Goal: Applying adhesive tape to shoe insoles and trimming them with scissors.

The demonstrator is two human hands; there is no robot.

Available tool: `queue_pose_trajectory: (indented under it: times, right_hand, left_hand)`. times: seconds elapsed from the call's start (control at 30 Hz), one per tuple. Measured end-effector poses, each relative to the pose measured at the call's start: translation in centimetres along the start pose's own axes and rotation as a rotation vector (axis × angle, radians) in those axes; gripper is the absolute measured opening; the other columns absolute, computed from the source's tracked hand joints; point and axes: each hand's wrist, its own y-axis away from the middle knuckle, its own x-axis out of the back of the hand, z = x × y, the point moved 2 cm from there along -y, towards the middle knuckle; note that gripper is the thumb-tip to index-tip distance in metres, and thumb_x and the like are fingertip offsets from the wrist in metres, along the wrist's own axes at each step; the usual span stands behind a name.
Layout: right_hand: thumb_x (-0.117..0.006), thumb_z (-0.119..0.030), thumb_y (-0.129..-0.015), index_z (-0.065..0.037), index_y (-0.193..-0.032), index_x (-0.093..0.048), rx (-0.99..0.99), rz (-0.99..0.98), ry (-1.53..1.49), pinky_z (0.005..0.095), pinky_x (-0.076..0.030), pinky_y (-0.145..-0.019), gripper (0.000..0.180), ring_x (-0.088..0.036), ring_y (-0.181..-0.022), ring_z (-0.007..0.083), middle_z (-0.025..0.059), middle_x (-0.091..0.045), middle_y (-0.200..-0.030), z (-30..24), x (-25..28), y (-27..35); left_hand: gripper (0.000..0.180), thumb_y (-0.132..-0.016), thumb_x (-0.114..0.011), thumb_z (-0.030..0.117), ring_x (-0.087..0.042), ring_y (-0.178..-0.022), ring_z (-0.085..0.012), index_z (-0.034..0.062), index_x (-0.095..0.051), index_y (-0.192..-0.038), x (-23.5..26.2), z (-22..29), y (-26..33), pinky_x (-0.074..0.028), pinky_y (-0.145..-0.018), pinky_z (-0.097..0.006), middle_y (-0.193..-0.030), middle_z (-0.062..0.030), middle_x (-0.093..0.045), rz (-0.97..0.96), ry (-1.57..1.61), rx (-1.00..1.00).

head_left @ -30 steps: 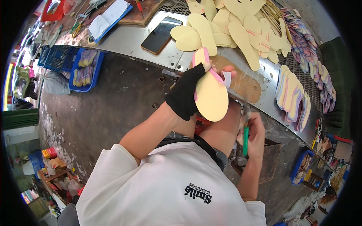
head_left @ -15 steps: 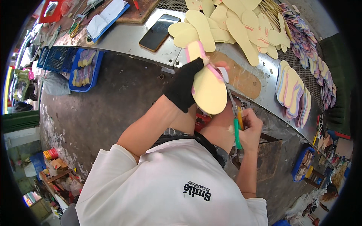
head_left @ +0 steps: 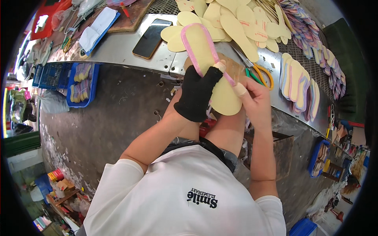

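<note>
A pale yellow insole with a pink edge strip slants in front of me, just off the metal worktop. My left hand, in a black fingerless glove, is closed around its middle, the thumb on top. At the insole's right side, my right hand pinches the pink edge between thumb and bent fingers; part of its grip is hidden. Just beyond that hand, scissors with one green and one orange handle lie on the worktop, blades pointing away and partly over a brown sole-shaped board.
Loose yellow insoles cover the far worktop. To the right lie stacked edged insoles and a long colourful pile. A phone and a blue clipboard lie left. A blue basket holds bundled insoles below.
My right hand has put the scissors down on the worktop and now pinches the insole's edge. The insole has turned, showing more of its pink border. The view has shifted slightly.
</note>
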Motion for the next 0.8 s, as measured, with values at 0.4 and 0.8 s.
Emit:
queue_pose_trajectory:
  times: [0.4, 0.8]
  right_hand:
    - [-0.061, -0.008, -0.083, 0.0, -0.079, -0.054, 0.134, 0.07, 0.068, 0.0175, -0.034, -0.054, 0.011, -0.041, -0.061, 0.0024, -0.0048, -0.047, -0.068, 0.1, -1.0, 0.5]
    - [-0.056, -0.016, -0.089, -0.002, -0.079, -0.056, 0.162, 0.089, -0.002, 0.0166, -0.029, -0.048, 0.016, -0.038, -0.056, 0.0004, -0.007, -0.046, -0.063, -3.8, 0.9, -3.0]
  left_hand:
    - [0.028, -0.083, -0.061, 0.026, -0.055, -0.063, -0.0087, -0.0015, -0.061, -0.083, 0.1, 0.1, -0.9, -0.045, -0.057, -0.026, -0.068, -0.0041, -0.06, -0.154, -0.107, -0.089]
    - [0.029, -0.084, -0.059, 0.029, -0.059, -0.067, -0.0165, 0.0007, -0.061, -0.09, -1.3, 1.1, 1.7, -0.046, -0.062, -0.03, -0.069, -0.0111, -0.061, -0.492, -0.518, -0.104]
